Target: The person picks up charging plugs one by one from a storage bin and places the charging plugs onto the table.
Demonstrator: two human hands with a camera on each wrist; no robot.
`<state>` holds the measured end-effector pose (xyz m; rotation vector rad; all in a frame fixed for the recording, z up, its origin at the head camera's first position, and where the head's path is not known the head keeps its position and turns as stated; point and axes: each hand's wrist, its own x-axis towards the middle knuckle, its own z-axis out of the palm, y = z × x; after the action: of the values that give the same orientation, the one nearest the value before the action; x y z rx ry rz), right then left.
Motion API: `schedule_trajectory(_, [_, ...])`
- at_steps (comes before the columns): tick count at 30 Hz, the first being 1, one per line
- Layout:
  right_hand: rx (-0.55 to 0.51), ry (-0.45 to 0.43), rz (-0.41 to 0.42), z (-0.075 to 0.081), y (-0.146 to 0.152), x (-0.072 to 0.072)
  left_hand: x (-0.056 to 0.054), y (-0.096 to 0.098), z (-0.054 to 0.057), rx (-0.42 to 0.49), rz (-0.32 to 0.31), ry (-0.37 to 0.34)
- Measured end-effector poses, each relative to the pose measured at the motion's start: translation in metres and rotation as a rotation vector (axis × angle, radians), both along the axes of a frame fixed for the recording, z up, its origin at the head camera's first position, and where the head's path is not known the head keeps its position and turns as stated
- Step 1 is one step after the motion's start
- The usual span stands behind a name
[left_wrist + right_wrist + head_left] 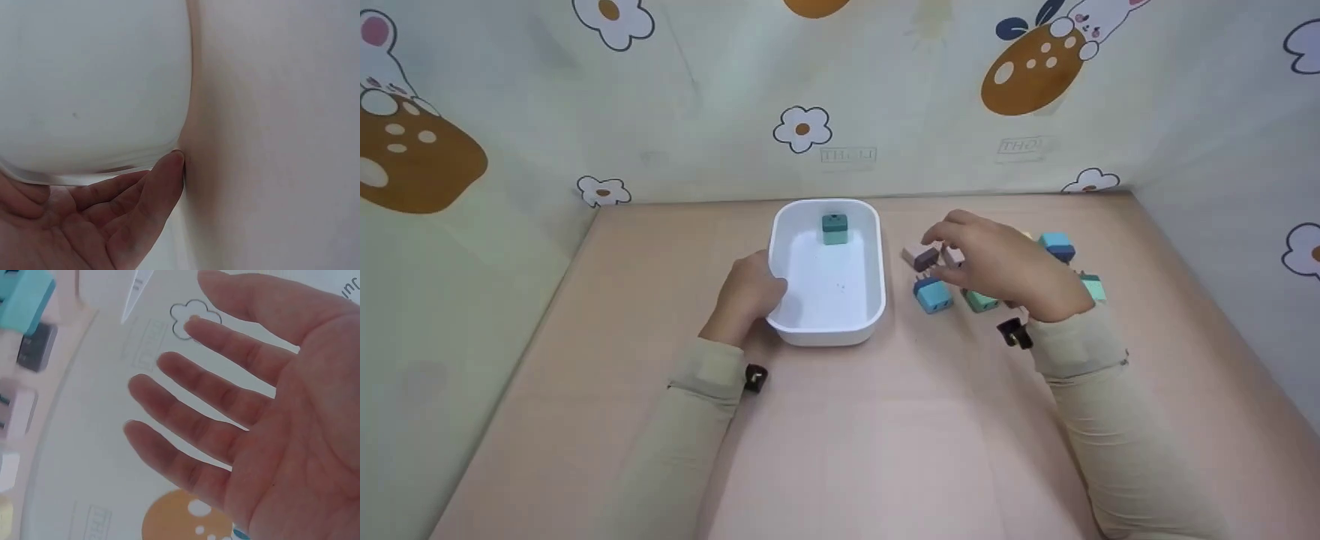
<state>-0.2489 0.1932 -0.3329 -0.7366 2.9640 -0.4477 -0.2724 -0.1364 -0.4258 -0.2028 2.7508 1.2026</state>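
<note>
My left hand (746, 291) grips the left wall of a white plastic tub (825, 300), its thumb over the rim. In the left wrist view the fingers (149, 197) lie against the tub's outer side. A two-tone green plug adapter (835, 231) sits inside at the far end. Right of the tub, my right hand (1009, 262) hovers over a group of small plug adapters, fingers spread with nothing between them. Nearest it are a blue adapter (934, 296) with prongs, a green one (981, 301) and a pinkish-brown one (921, 258). The hand partly hides the group.
Farther right are another blue adapter (1057, 246) and a mint-green one (1093, 286). A pale peach cloth covers the table (855, 435). Patterned sheets (697, 112) stand along the back and both sides. A small black camera (1015, 333) is worn on the right wrist.
</note>
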Motion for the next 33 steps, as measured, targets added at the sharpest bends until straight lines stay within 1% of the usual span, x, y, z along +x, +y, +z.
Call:
schedule_trajectory(3, [-0.005,0.023,0.019,0.003,-0.018,-0.008,0.001,-0.001,0.0,0.006,-0.007,-0.001])
schedule_trajectory(8, [-0.011,0.036,0.04,0.008,-0.048,-0.02,0.001,0.001,0.001,0.013,0.005,-0.011])
schedule_trajectory(12, [-0.042,0.054,0.033,0.006,-0.073,-0.032,0.001,0.0,0.001,0.009,0.013,-0.016])
schedule_trajectory(16, [-0.083,0.056,-0.019,-0.002,-0.097,-0.044,0.001,0.0,0.001,0.007,0.018,-0.024])
schedule_trajectory(21, [-0.097,-0.003,-0.1,-0.016,-0.118,-0.061,0.0,0.001,0.0,0.002,0.023,-0.022])
schedule_trajectory(24, [-0.094,-0.032,-0.116,-0.025,-0.126,-0.072,0.0,0.003,0.0,-0.005,0.025,-0.011])
schedule_trajectory(26, [-0.075,-0.035,-0.105,-0.031,-0.131,-0.079,0.0,0.003,0.001,-0.006,0.026,-0.006])
schedule_trajectory(28, [-0.031,-0.018,-0.074,-0.037,-0.135,-0.086,0.0,0.004,0.0,-0.01,0.023,0.003])
schedule_trajectory(33, [0.114,0.019,0.012,-0.051,-0.143,-0.099,-0.001,0.002,0.0,-0.01,0.012,0.027])
